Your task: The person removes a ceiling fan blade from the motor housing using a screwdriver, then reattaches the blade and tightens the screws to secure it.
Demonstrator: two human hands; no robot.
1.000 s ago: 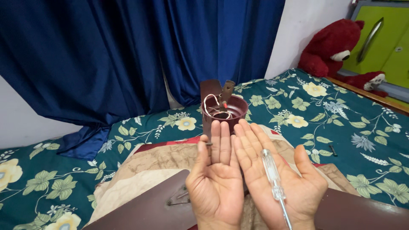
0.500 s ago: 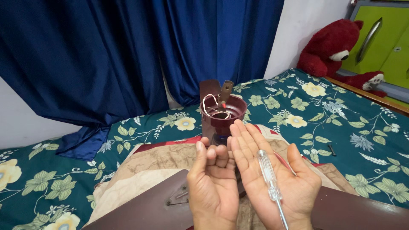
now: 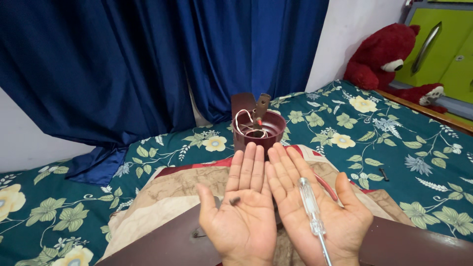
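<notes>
Both my hands are held palm up, side by side, low in the head view. On my left hand (image 3: 243, 212) lies a small dark screw (image 3: 234, 200), with the fingers stretched flat. My right hand (image 3: 315, 209) carries a clear-handled screwdriver (image 3: 311, 209) lying loose along the palm, its metal shaft pointing toward me. Just beyond my fingertips stands a maroon cup-shaped fan housing (image 3: 257, 127) with white wires and a brown bracket sticking up from it.
Brown fan blades (image 3: 414, 244) lie under my wrists on a beige and red cloth (image 3: 172, 189). The bed has a green floral sheet (image 3: 384, 133); a small dark screw (image 3: 384, 173) rests on it at right. Blue curtains hang behind. A red plush bear (image 3: 389, 54) sits far right.
My left hand's fingers, curled half a second ago, have straightened flat again, showing the small screw on the palm. The right hand and screwdriver have hardly moved.
</notes>
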